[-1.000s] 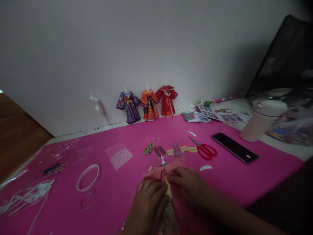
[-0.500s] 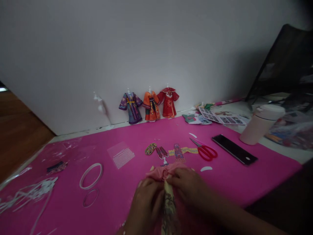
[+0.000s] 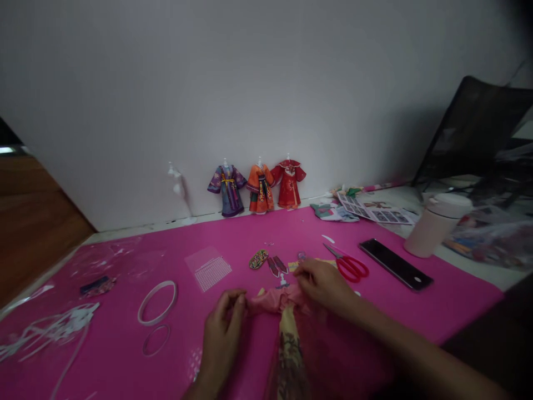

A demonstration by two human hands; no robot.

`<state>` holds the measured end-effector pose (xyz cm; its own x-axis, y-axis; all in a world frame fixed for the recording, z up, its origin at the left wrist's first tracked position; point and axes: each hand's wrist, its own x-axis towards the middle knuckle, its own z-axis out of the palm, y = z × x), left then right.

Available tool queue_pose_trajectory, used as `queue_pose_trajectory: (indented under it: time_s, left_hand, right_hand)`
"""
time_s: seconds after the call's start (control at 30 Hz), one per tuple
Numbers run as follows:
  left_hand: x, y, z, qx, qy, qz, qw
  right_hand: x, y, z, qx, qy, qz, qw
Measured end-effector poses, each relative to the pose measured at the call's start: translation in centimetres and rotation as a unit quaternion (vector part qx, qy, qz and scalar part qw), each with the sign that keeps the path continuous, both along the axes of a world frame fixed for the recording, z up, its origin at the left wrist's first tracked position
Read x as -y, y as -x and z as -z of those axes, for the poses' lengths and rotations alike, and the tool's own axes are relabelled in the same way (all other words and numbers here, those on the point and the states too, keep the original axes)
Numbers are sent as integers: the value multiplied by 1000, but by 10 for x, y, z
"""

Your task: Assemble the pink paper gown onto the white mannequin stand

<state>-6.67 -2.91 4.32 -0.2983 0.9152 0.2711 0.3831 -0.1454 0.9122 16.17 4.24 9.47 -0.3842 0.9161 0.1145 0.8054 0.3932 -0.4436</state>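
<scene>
While both hands work at the near edge of the pink mat (image 3: 416, 311), notes follow.
Thing: small paper dress (image 3: 280, 303), pink top, patterned skirt running toward the near edge.
Left hand (image 3: 220, 339): fingertips pinch the left sleeve.
Right hand (image 3: 322, 284): fingers curled on the right sleeve.
Handling: likely light, thin, easily creased or torn; best held at the sleeve ends, gently.
Nearby: red scissors (image 3: 347, 265), black phone (image 3: 395, 264), tape rings (image 3: 157, 301).
Writing: none legible.

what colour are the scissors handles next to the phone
Red. The scissors lie on the pink mat in the head view, just beyond the right hand.
</scene>
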Motion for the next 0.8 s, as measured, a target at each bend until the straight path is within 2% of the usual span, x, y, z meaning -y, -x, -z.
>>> queue_pose_trajectory:
  time_s: [0.07, 0.17, 0.33, 0.47, 0.63, 0.8]
  left_hand:
    - [-5, 4, 0, 18, 2, -15, 1000]
    - [-9, 7, 0, 31, 1, -22, 999]
    - [-11, 8, 0, 47, -4, -25, 999]
    - [-12, 9, 1, 55, -4, -22, 998]
    - [-14, 11, 6, 65, -8, -23, 998]
    - [-17, 12, 7, 72, -6, -29, 997]
  right_hand:
    - [-17, 9, -4, 27, 26, 21, 999]
    - [-34, 25, 0, 53, 71, 48, 995]
    - [-42, 39, 15, 51, 129, 59, 989]
    - [-46, 35, 16, 16, 174, 45, 984]
    - [-31, 22, -2, -79, 186, 18, 979]
    - [11, 7, -29, -165, 168, -26, 972]
